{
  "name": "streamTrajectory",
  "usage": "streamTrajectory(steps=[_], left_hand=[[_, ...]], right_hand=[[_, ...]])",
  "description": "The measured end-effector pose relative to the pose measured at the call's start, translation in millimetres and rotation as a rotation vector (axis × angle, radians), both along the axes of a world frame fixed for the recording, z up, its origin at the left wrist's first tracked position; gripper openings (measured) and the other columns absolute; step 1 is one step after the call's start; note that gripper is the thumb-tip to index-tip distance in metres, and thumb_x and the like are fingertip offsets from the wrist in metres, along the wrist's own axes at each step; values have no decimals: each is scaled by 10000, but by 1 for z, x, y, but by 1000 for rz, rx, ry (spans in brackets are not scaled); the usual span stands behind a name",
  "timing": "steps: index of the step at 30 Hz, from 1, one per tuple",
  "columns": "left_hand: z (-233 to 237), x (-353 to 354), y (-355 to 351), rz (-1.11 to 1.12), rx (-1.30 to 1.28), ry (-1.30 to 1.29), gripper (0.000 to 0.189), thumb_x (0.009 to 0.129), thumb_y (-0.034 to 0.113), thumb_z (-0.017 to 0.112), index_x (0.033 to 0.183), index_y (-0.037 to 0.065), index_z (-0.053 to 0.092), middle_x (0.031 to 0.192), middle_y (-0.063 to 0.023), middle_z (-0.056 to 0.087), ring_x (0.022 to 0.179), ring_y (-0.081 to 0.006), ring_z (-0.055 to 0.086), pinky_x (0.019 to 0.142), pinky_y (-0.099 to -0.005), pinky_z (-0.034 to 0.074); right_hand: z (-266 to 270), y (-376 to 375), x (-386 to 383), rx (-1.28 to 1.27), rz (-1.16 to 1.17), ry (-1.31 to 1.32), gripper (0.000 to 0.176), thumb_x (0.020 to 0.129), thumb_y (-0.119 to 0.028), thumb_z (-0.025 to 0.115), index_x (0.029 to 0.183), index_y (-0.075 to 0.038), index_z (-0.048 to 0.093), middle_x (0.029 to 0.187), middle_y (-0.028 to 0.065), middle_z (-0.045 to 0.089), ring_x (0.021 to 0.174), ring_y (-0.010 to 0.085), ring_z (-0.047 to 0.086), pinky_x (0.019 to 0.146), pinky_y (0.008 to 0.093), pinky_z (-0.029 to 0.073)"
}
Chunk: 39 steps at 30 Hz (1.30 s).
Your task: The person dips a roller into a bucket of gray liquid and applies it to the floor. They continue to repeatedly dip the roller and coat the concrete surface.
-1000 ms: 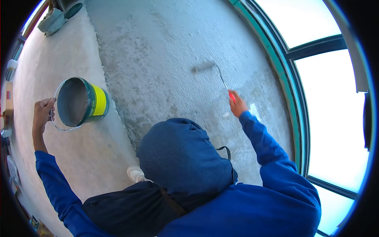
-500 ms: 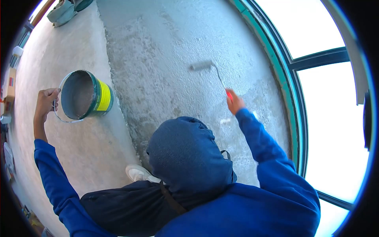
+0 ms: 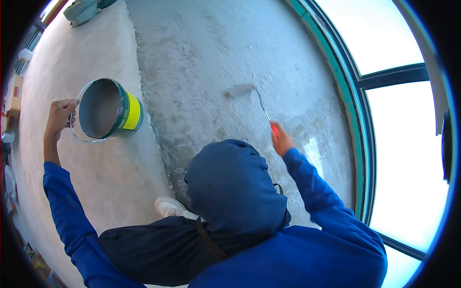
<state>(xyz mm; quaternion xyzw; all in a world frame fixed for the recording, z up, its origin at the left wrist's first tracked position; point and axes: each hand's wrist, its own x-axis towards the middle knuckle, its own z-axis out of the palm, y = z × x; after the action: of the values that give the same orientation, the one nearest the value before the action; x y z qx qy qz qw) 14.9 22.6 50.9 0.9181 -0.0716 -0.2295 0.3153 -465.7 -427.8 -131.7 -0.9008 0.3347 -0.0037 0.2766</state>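
Note:
My left hand [image 3: 61,116] is closed round the wire handle of a dark green bucket [image 3: 136,111] with a yellow label. The bucket tilts with its mouth toward that hand, and greyish matter shows inside. On the right, my right hand [image 3: 282,140] grips the red handle of a paint roller [image 3: 240,90]. A bent metal rod joins the handle to the roller head, which lies blurred against the wet, glossy grey floor [image 3: 201,62].
A rough edge line divides the wet floor from a paler, drier strip [image 3: 120,177] on the left. Windows with a green-edged frame [image 3: 353,113] run along the right. Cardboard boxes [image 3: 14,96] stand at the far left; a grey-green bag [image 3: 80,12] lies top left.
My right hand has drawn the roller slightly down and left, nearer to my body. The bucket and my left hand appear a little higher and further right.

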Motion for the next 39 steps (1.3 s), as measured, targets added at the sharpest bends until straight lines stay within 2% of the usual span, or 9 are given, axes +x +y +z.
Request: streamTrajectory(steps=[7,11,15,19,22,26,30,32,39], left_hand=[[2,-3,-1,-15,-25,-12,272,891,232,591,918,-31,657,621,-13,509,489,-100,490,418,-252,411],[2,-6,-2,-2,-27,-25,268,895,217,585,922,-41,654,620,-17,513,491,-104,496,415,-255,413],[-3,-1,2,1,-48,-21,272,897,240,593,886,-26,648,603,-13,495,476,-97,479,404,-250,400],[-2,-1,4,11,-72,-13,258,895,221,592,883,-30,651,600,-17,504,477,-106,490,406,-260,407],[0,-1,2,8,-63,-9,256,890,221,595,847,-25,655,596,-26,517,486,-111,504,415,-270,418],[-6,10,12,-54,-23,-18,280,880,242,601,768,-9,655,593,-42,542,508,-117,528,439,-278,440],[-7,8,14,1,-51,-60,256,825,249,623,736,11,652,622,-48,574,549,-146,564,522,-303,511],[-13,11,18,18,-61,-61,250,870,247,593,857,15,685,668,-38,582,574,-135,567,528,-302,515],[-16,13,20,-26,-65,-76,236,826,207,603,979,61,709,751,-49,630,647,-162,605,571,-317,542]], right_hand=[[-22,-66,228,-128,40,54,327,866,-210,483,1193,-207,496,988,258,624,929,454,592,820,510,471],[-3,-66,263,-113,20,91,318,853,-193,480,1169,-199,518,1015,267,617,971,440,590,844,504,464],[-14,-44,195,-86,24,120,350,870,-214,477,1219,-225,473,986,278,619,941,447,594,827,517,465],[-13,4,49,-108,67,31,365,899,-238,465,1261,-269,431,830,286,617,779,489,591,711,571,470],[10,30,-45,-82,64,153,413,902,-230,466,1308,-273,402,867,260,628,776,474,591,707,572,465],[66,35,-65,193,-66,112,374,868,-161,545,1240,-197,525,978,200,641,878,381,630,786,399,489],[89,18,-5,148,121,-87,367,870,-146,549,1228,-70,544,1060,145,644,920,271,634,812,342,474],[120,24,56,105,258,-127,378,876,-147,549,1240,-44,532,1106,129,632,925,241,635,808,328,477],[233,126,238,-79,806,-234,361,880,-166,547,1241,-184,534,929,198,658,790,389,643,705,407,509]])
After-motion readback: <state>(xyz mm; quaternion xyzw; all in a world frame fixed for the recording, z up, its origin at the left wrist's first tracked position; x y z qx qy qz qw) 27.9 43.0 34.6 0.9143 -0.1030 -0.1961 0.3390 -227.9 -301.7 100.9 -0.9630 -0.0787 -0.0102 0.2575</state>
